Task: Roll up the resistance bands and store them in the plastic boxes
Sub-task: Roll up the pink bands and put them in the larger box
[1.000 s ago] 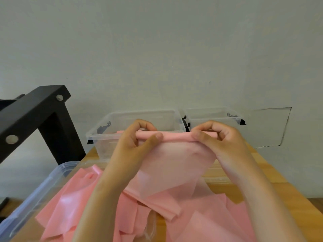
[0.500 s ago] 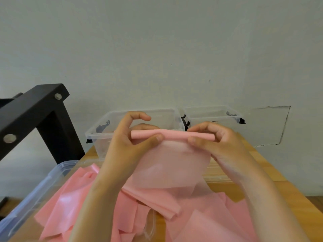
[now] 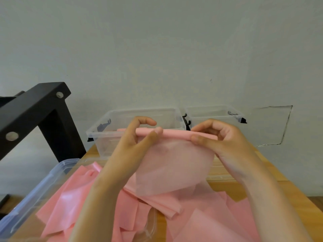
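Observation:
A pink resistance band (image 3: 174, 165) hangs in front of me, its top edge wound into a thin roll between both hands. My left hand (image 3: 138, 142) pinches the roll's left end with thumb and curled fingers. My right hand (image 3: 218, 138) pinches the right end the same way. The band's loose sheet drops toward a heap of pink bands (image 3: 83, 203) on the wooden table (image 3: 232, 187). Two clear plastic boxes stand behind my hands: the left box (image 3: 108, 137) and the right box (image 3: 216, 112), both lidless.
A large clear bin (image 3: 40, 187) lies at the lower left under part of the pink heap. A black metal frame (image 3: 35, 109) stands at the left. The grey wall is right behind the boxes. A clear lid (image 3: 220, 173) lies on the table under my right wrist.
The roll at the band's top edge has been turned between my fingers. My left fingers have lifted off it a little, and both hands stay at the same height.

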`<state>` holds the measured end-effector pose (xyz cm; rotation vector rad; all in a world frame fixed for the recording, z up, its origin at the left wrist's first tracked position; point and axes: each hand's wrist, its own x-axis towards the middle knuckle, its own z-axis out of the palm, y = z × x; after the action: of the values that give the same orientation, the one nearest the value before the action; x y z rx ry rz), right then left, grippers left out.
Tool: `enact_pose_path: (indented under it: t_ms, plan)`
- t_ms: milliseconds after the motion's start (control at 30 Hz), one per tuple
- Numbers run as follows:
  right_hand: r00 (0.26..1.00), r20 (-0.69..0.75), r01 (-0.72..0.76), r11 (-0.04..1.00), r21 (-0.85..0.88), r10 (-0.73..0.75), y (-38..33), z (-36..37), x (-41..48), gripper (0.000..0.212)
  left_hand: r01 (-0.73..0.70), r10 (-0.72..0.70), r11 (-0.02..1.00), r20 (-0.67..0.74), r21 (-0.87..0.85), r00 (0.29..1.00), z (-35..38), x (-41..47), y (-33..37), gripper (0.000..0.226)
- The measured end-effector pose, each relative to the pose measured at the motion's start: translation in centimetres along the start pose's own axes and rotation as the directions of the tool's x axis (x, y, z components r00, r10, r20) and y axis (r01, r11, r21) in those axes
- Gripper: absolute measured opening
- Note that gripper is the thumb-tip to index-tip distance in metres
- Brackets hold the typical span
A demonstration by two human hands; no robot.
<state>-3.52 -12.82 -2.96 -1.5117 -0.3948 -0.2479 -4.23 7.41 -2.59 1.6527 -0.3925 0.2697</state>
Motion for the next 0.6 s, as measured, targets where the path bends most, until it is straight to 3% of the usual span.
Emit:
enact_pose_path:
  t_ms: [200,267,400,533,600]
  plan:
    - [0.999,-0.014,-0.051,0.999,0.011,0.051,0.46,-0.18,0.12,0.017,-0.066,0.066,0.998,-0.03,-0.021,0.997,-0.12,0.26,-0.07,0.019]
    - [0.999,-0.047,-0.02,1.0,-0.01,0.019,0.62,-0.07,0.24,0.011,-0.058,0.059,0.998,-0.018,0.002,0.998,-0.14,0.29,-0.31,0.019]
    - [0.999,-0.028,0.046,0.999,-0.005,-0.046,0.41,-0.28,0.24,0.024,-0.068,0.068,0.996,-0.001,0.054,0.998,-0.09,0.34,-0.64,0.014]
    - [0.999,-0.01,-0.045,0.999,-0.014,0.044,0.49,-0.3,0.15,0.019,-0.073,0.074,0.997,-0.014,0.016,0.997,-0.39,0.41,-0.67,0.019]
    - [0.998,-0.06,-0.007,1.0,-0.025,0.005,0.52,-0.19,0.23,0.013,-0.072,0.07,0.996,0.022,0.058,0.997,-0.47,0.35,-0.7,0.016]
